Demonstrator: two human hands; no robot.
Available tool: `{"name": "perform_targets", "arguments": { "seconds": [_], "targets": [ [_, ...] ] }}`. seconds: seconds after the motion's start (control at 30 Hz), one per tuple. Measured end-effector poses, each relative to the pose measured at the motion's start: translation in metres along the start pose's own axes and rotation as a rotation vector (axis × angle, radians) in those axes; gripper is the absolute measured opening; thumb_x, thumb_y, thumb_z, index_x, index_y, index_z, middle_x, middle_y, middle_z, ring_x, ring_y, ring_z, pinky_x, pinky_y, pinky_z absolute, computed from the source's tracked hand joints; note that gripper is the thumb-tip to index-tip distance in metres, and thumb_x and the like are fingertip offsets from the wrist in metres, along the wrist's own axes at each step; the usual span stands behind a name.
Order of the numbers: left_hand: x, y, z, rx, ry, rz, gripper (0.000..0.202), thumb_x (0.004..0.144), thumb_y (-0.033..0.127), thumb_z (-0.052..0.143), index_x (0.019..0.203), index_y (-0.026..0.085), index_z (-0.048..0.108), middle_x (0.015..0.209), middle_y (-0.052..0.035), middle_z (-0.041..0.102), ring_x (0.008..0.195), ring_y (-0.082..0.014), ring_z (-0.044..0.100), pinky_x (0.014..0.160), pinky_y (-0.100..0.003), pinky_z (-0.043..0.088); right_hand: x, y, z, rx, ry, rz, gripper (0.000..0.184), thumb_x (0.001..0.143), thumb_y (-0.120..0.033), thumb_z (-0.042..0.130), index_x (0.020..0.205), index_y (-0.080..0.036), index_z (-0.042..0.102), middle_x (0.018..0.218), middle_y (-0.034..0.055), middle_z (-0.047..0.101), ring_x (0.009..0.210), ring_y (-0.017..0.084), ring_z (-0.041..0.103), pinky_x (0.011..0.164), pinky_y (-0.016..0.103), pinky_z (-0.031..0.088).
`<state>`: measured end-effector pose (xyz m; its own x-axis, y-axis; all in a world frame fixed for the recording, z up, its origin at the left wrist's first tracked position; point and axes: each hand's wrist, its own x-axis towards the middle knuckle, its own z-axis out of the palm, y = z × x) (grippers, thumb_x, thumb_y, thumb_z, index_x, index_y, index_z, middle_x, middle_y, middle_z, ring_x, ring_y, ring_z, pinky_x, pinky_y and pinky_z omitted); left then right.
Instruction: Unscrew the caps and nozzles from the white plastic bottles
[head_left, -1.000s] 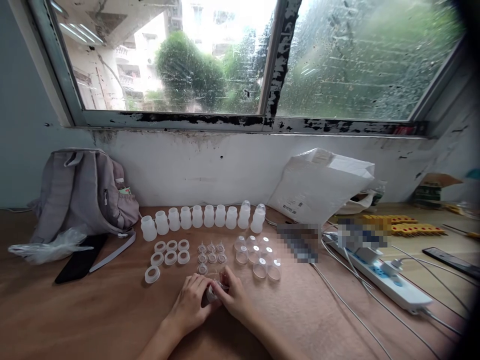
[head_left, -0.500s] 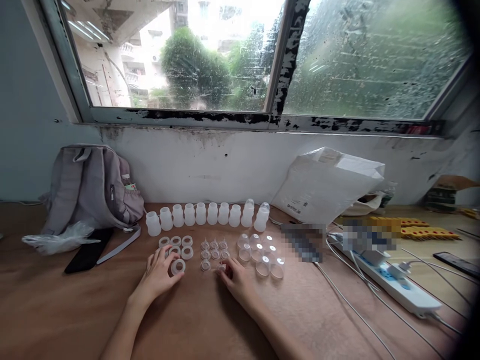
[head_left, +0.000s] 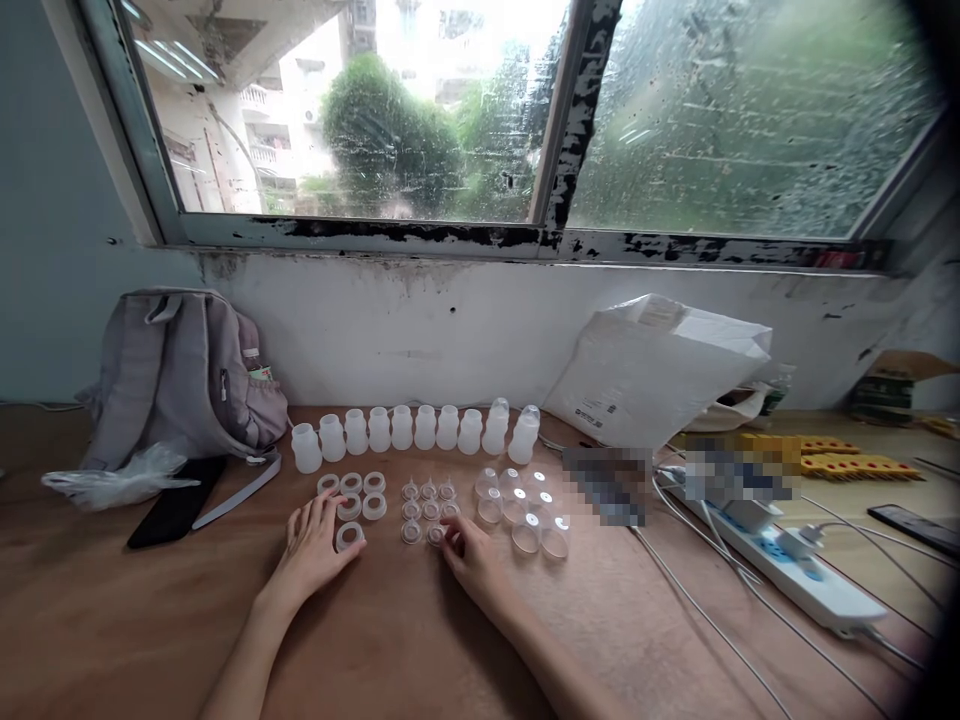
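Observation:
My left hand point(head_left: 311, 550) lies flat on the wooden table point(head_left: 420, 650) with its fingers spread. Its thumb and forefinger touch a white ring point(head_left: 349, 536) in front of a group of white rings point(head_left: 351, 492). My right hand point(head_left: 474, 558) pinches a small clear nipple piece point(head_left: 436, 533) at the front of a cluster of the same pieces point(head_left: 428, 500). Clear dome caps point(head_left: 521, 505) sit to the right of that hand. A row of white bottles point(head_left: 401, 428) stands behind everything, two of them capped at the right end.
A grey backpack point(head_left: 180, 375), a crumpled plastic bag point(head_left: 112, 480) and a black phone point(head_left: 176, 510) lie at the left. A white parcel bag point(head_left: 652, 370) leans on the wall. A power strip point(head_left: 787, 565) with cables, yellow parts point(head_left: 832, 455) and another phone point(head_left: 919, 525) lie at the right.
My hands held one piece together near the table's front, then parted. The left hand carried a ring to the rings and the right hand took a nipple piece to its cluster.

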<state>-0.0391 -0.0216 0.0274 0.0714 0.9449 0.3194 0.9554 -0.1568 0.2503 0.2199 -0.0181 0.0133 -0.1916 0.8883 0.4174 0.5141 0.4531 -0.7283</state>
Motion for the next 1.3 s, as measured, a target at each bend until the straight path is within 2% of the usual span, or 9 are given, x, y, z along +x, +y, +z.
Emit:
{"name": "perform_targets", "arguments": {
  "seconds": [0.2, 0.3, 0.63, 0.87, 1.13, 1.3],
  "targets": [
    [-0.001, -0.001, 0.0, -0.01, -0.091, -0.102, 0.065, 0.069, 0.051, 0.045, 0.126, 0.025, 0.026, 0.134, -0.0091, 0.027, 0.123, -0.0292, 0.021, 0.094, -0.049, 0.019, 0.0, -0.005, -0.003, 0.015, -0.015, 0.01, 0.017, 0.073, -0.015, 0.043, 0.086, -0.019, 0.053, 0.072, 0.0019, 0.057, 0.06, 0.013, 0.051, 0.057, 0.023, 0.042],
    [-0.001, 0.0, 0.001, -0.023, -0.102, -0.102, 0.066, 0.07, 0.049, 0.045, 0.128, 0.025, 0.022, 0.135, -0.0086, 0.024, 0.124, -0.0292, 0.019, 0.095, -0.048, 0.02, -0.001, -0.006, -0.004, 0.024, -0.025, 0.015, 0.017, 0.073, -0.015, 0.043, 0.086, -0.019, 0.053, 0.073, 0.0022, 0.057, 0.06, 0.013, 0.052, 0.057, 0.023, 0.042],
    [0.001, -0.006, 0.012, -0.137, -0.009, 0.001, 0.062, 0.074, 0.041, 0.045, 0.128, 0.022, 0.022, 0.133, -0.0094, 0.025, 0.123, -0.0265, 0.022, 0.097, -0.042, 0.025, -0.001, -0.008, -0.005, 0.021, -0.03, 0.026, 0.017, 0.072, -0.014, 0.044, 0.084, -0.019, 0.055, 0.071, 0.0018, 0.059, 0.059, 0.013, 0.052, 0.056, 0.023, 0.042],
    [0.001, -0.009, 0.016, -0.155, 0.016, -0.007, 0.057, 0.075, 0.042, 0.044, 0.127, 0.023, 0.026, 0.131, -0.0091, 0.027, 0.122, -0.0268, 0.024, 0.096, -0.042, 0.028, -0.002, -0.011, -0.006, 0.02, -0.018, 0.021, 0.017, 0.072, -0.014, 0.045, 0.083, -0.02, 0.056, 0.071, 0.0014, 0.059, 0.06, 0.013, 0.053, 0.056, 0.022, 0.042],
    [0.0, -0.003, 0.007, -0.119, -0.008, -0.016, 0.052, 0.077, 0.044, 0.04, 0.124, 0.025, 0.029, 0.13, -0.0076, 0.029, 0.12, -0.025, 0.028, 0.094, -0.041, 0.03, -0.003, -0.011, -0.006, 0.015, -0.027, 0.032, 0.017, 0.071, -0.014, 0.044, 0.082, -0.02, 0.056, 0.07, 0.0016, 0.059, 0.06, 0.014, 0.052, 0.056, 0.023, 0.042],
    [0.003, -0.002, 0.006, -0.114, 0.034, 0.008, 0.047, 0.078, 0.043, 0.039, 0.121, 0.025, 0.033, 0.126, -0.006, 0.035, 0.116, -0.0223, 0.034, 0.095, -0.038, 0.03, -0.002, -0.012, -0.008, 0.028, -0.021, 0.027, 0.018, 0.071, -0.013, 0.044, 0.081, -0.019, 0.058, 0.069, 0.0019, 0.06, 0.06, 0.014, 0.053, 0.055, 0.023, 0.042]
  ]
}}
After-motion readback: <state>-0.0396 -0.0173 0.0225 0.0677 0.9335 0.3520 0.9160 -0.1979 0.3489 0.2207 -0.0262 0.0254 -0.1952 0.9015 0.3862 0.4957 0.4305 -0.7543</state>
